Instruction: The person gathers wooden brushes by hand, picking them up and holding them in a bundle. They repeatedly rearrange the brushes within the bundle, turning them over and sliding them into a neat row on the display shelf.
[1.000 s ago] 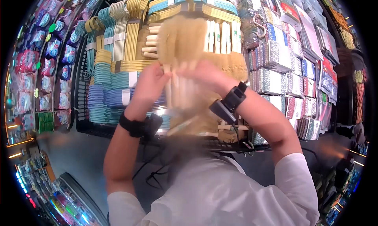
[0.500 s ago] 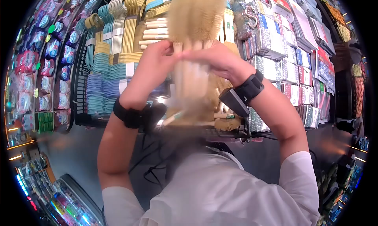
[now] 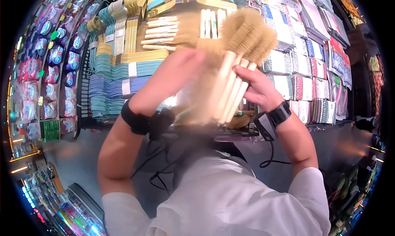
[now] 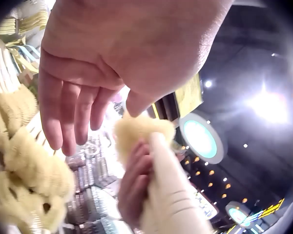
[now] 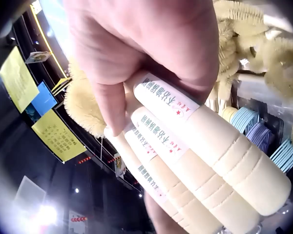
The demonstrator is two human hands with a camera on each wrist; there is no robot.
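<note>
My right hand (image 3: pixel 261 88) grips a bundle of several brushes with cream handles (image 3: pixel 233 90) and tan bristle heads (image 3: pixel 249 32), tilted to the right. In the right wrist view the thumb and fingers of my right hand (image 5: pixel 146 53) wrap the labelled handles (image 5: pixel 200 151). My left hand (image 3: pixel 179 71), blurred in the head view, is to the left of the bundle. The left wrist view shows my left hand (image 4: pixel 112 58) with fingers extended and nothing in them; beyond it are the bristles (image 4: pixel 139 131) and a handle (image 4: pixel 173 185) of the held bundle.
More brushes (image 3: pixel 162 32) lie in rows in a black basket (image 3: pixel 85 81), beside stacked teal, blue and yellow hangers (image 3: pixel 123 69). Packaged goods (image 3: pixel 302 65) are stacked to the right. Hanging packs (image 3: pixel 51 75) line the left side. A black cable (image 3: pixel 271 160) trails below the right wrist.
The brush bundle has moved right and down and tilted, now in my right hand alone. My left hand has come off it and sits apart to the left.
</note>
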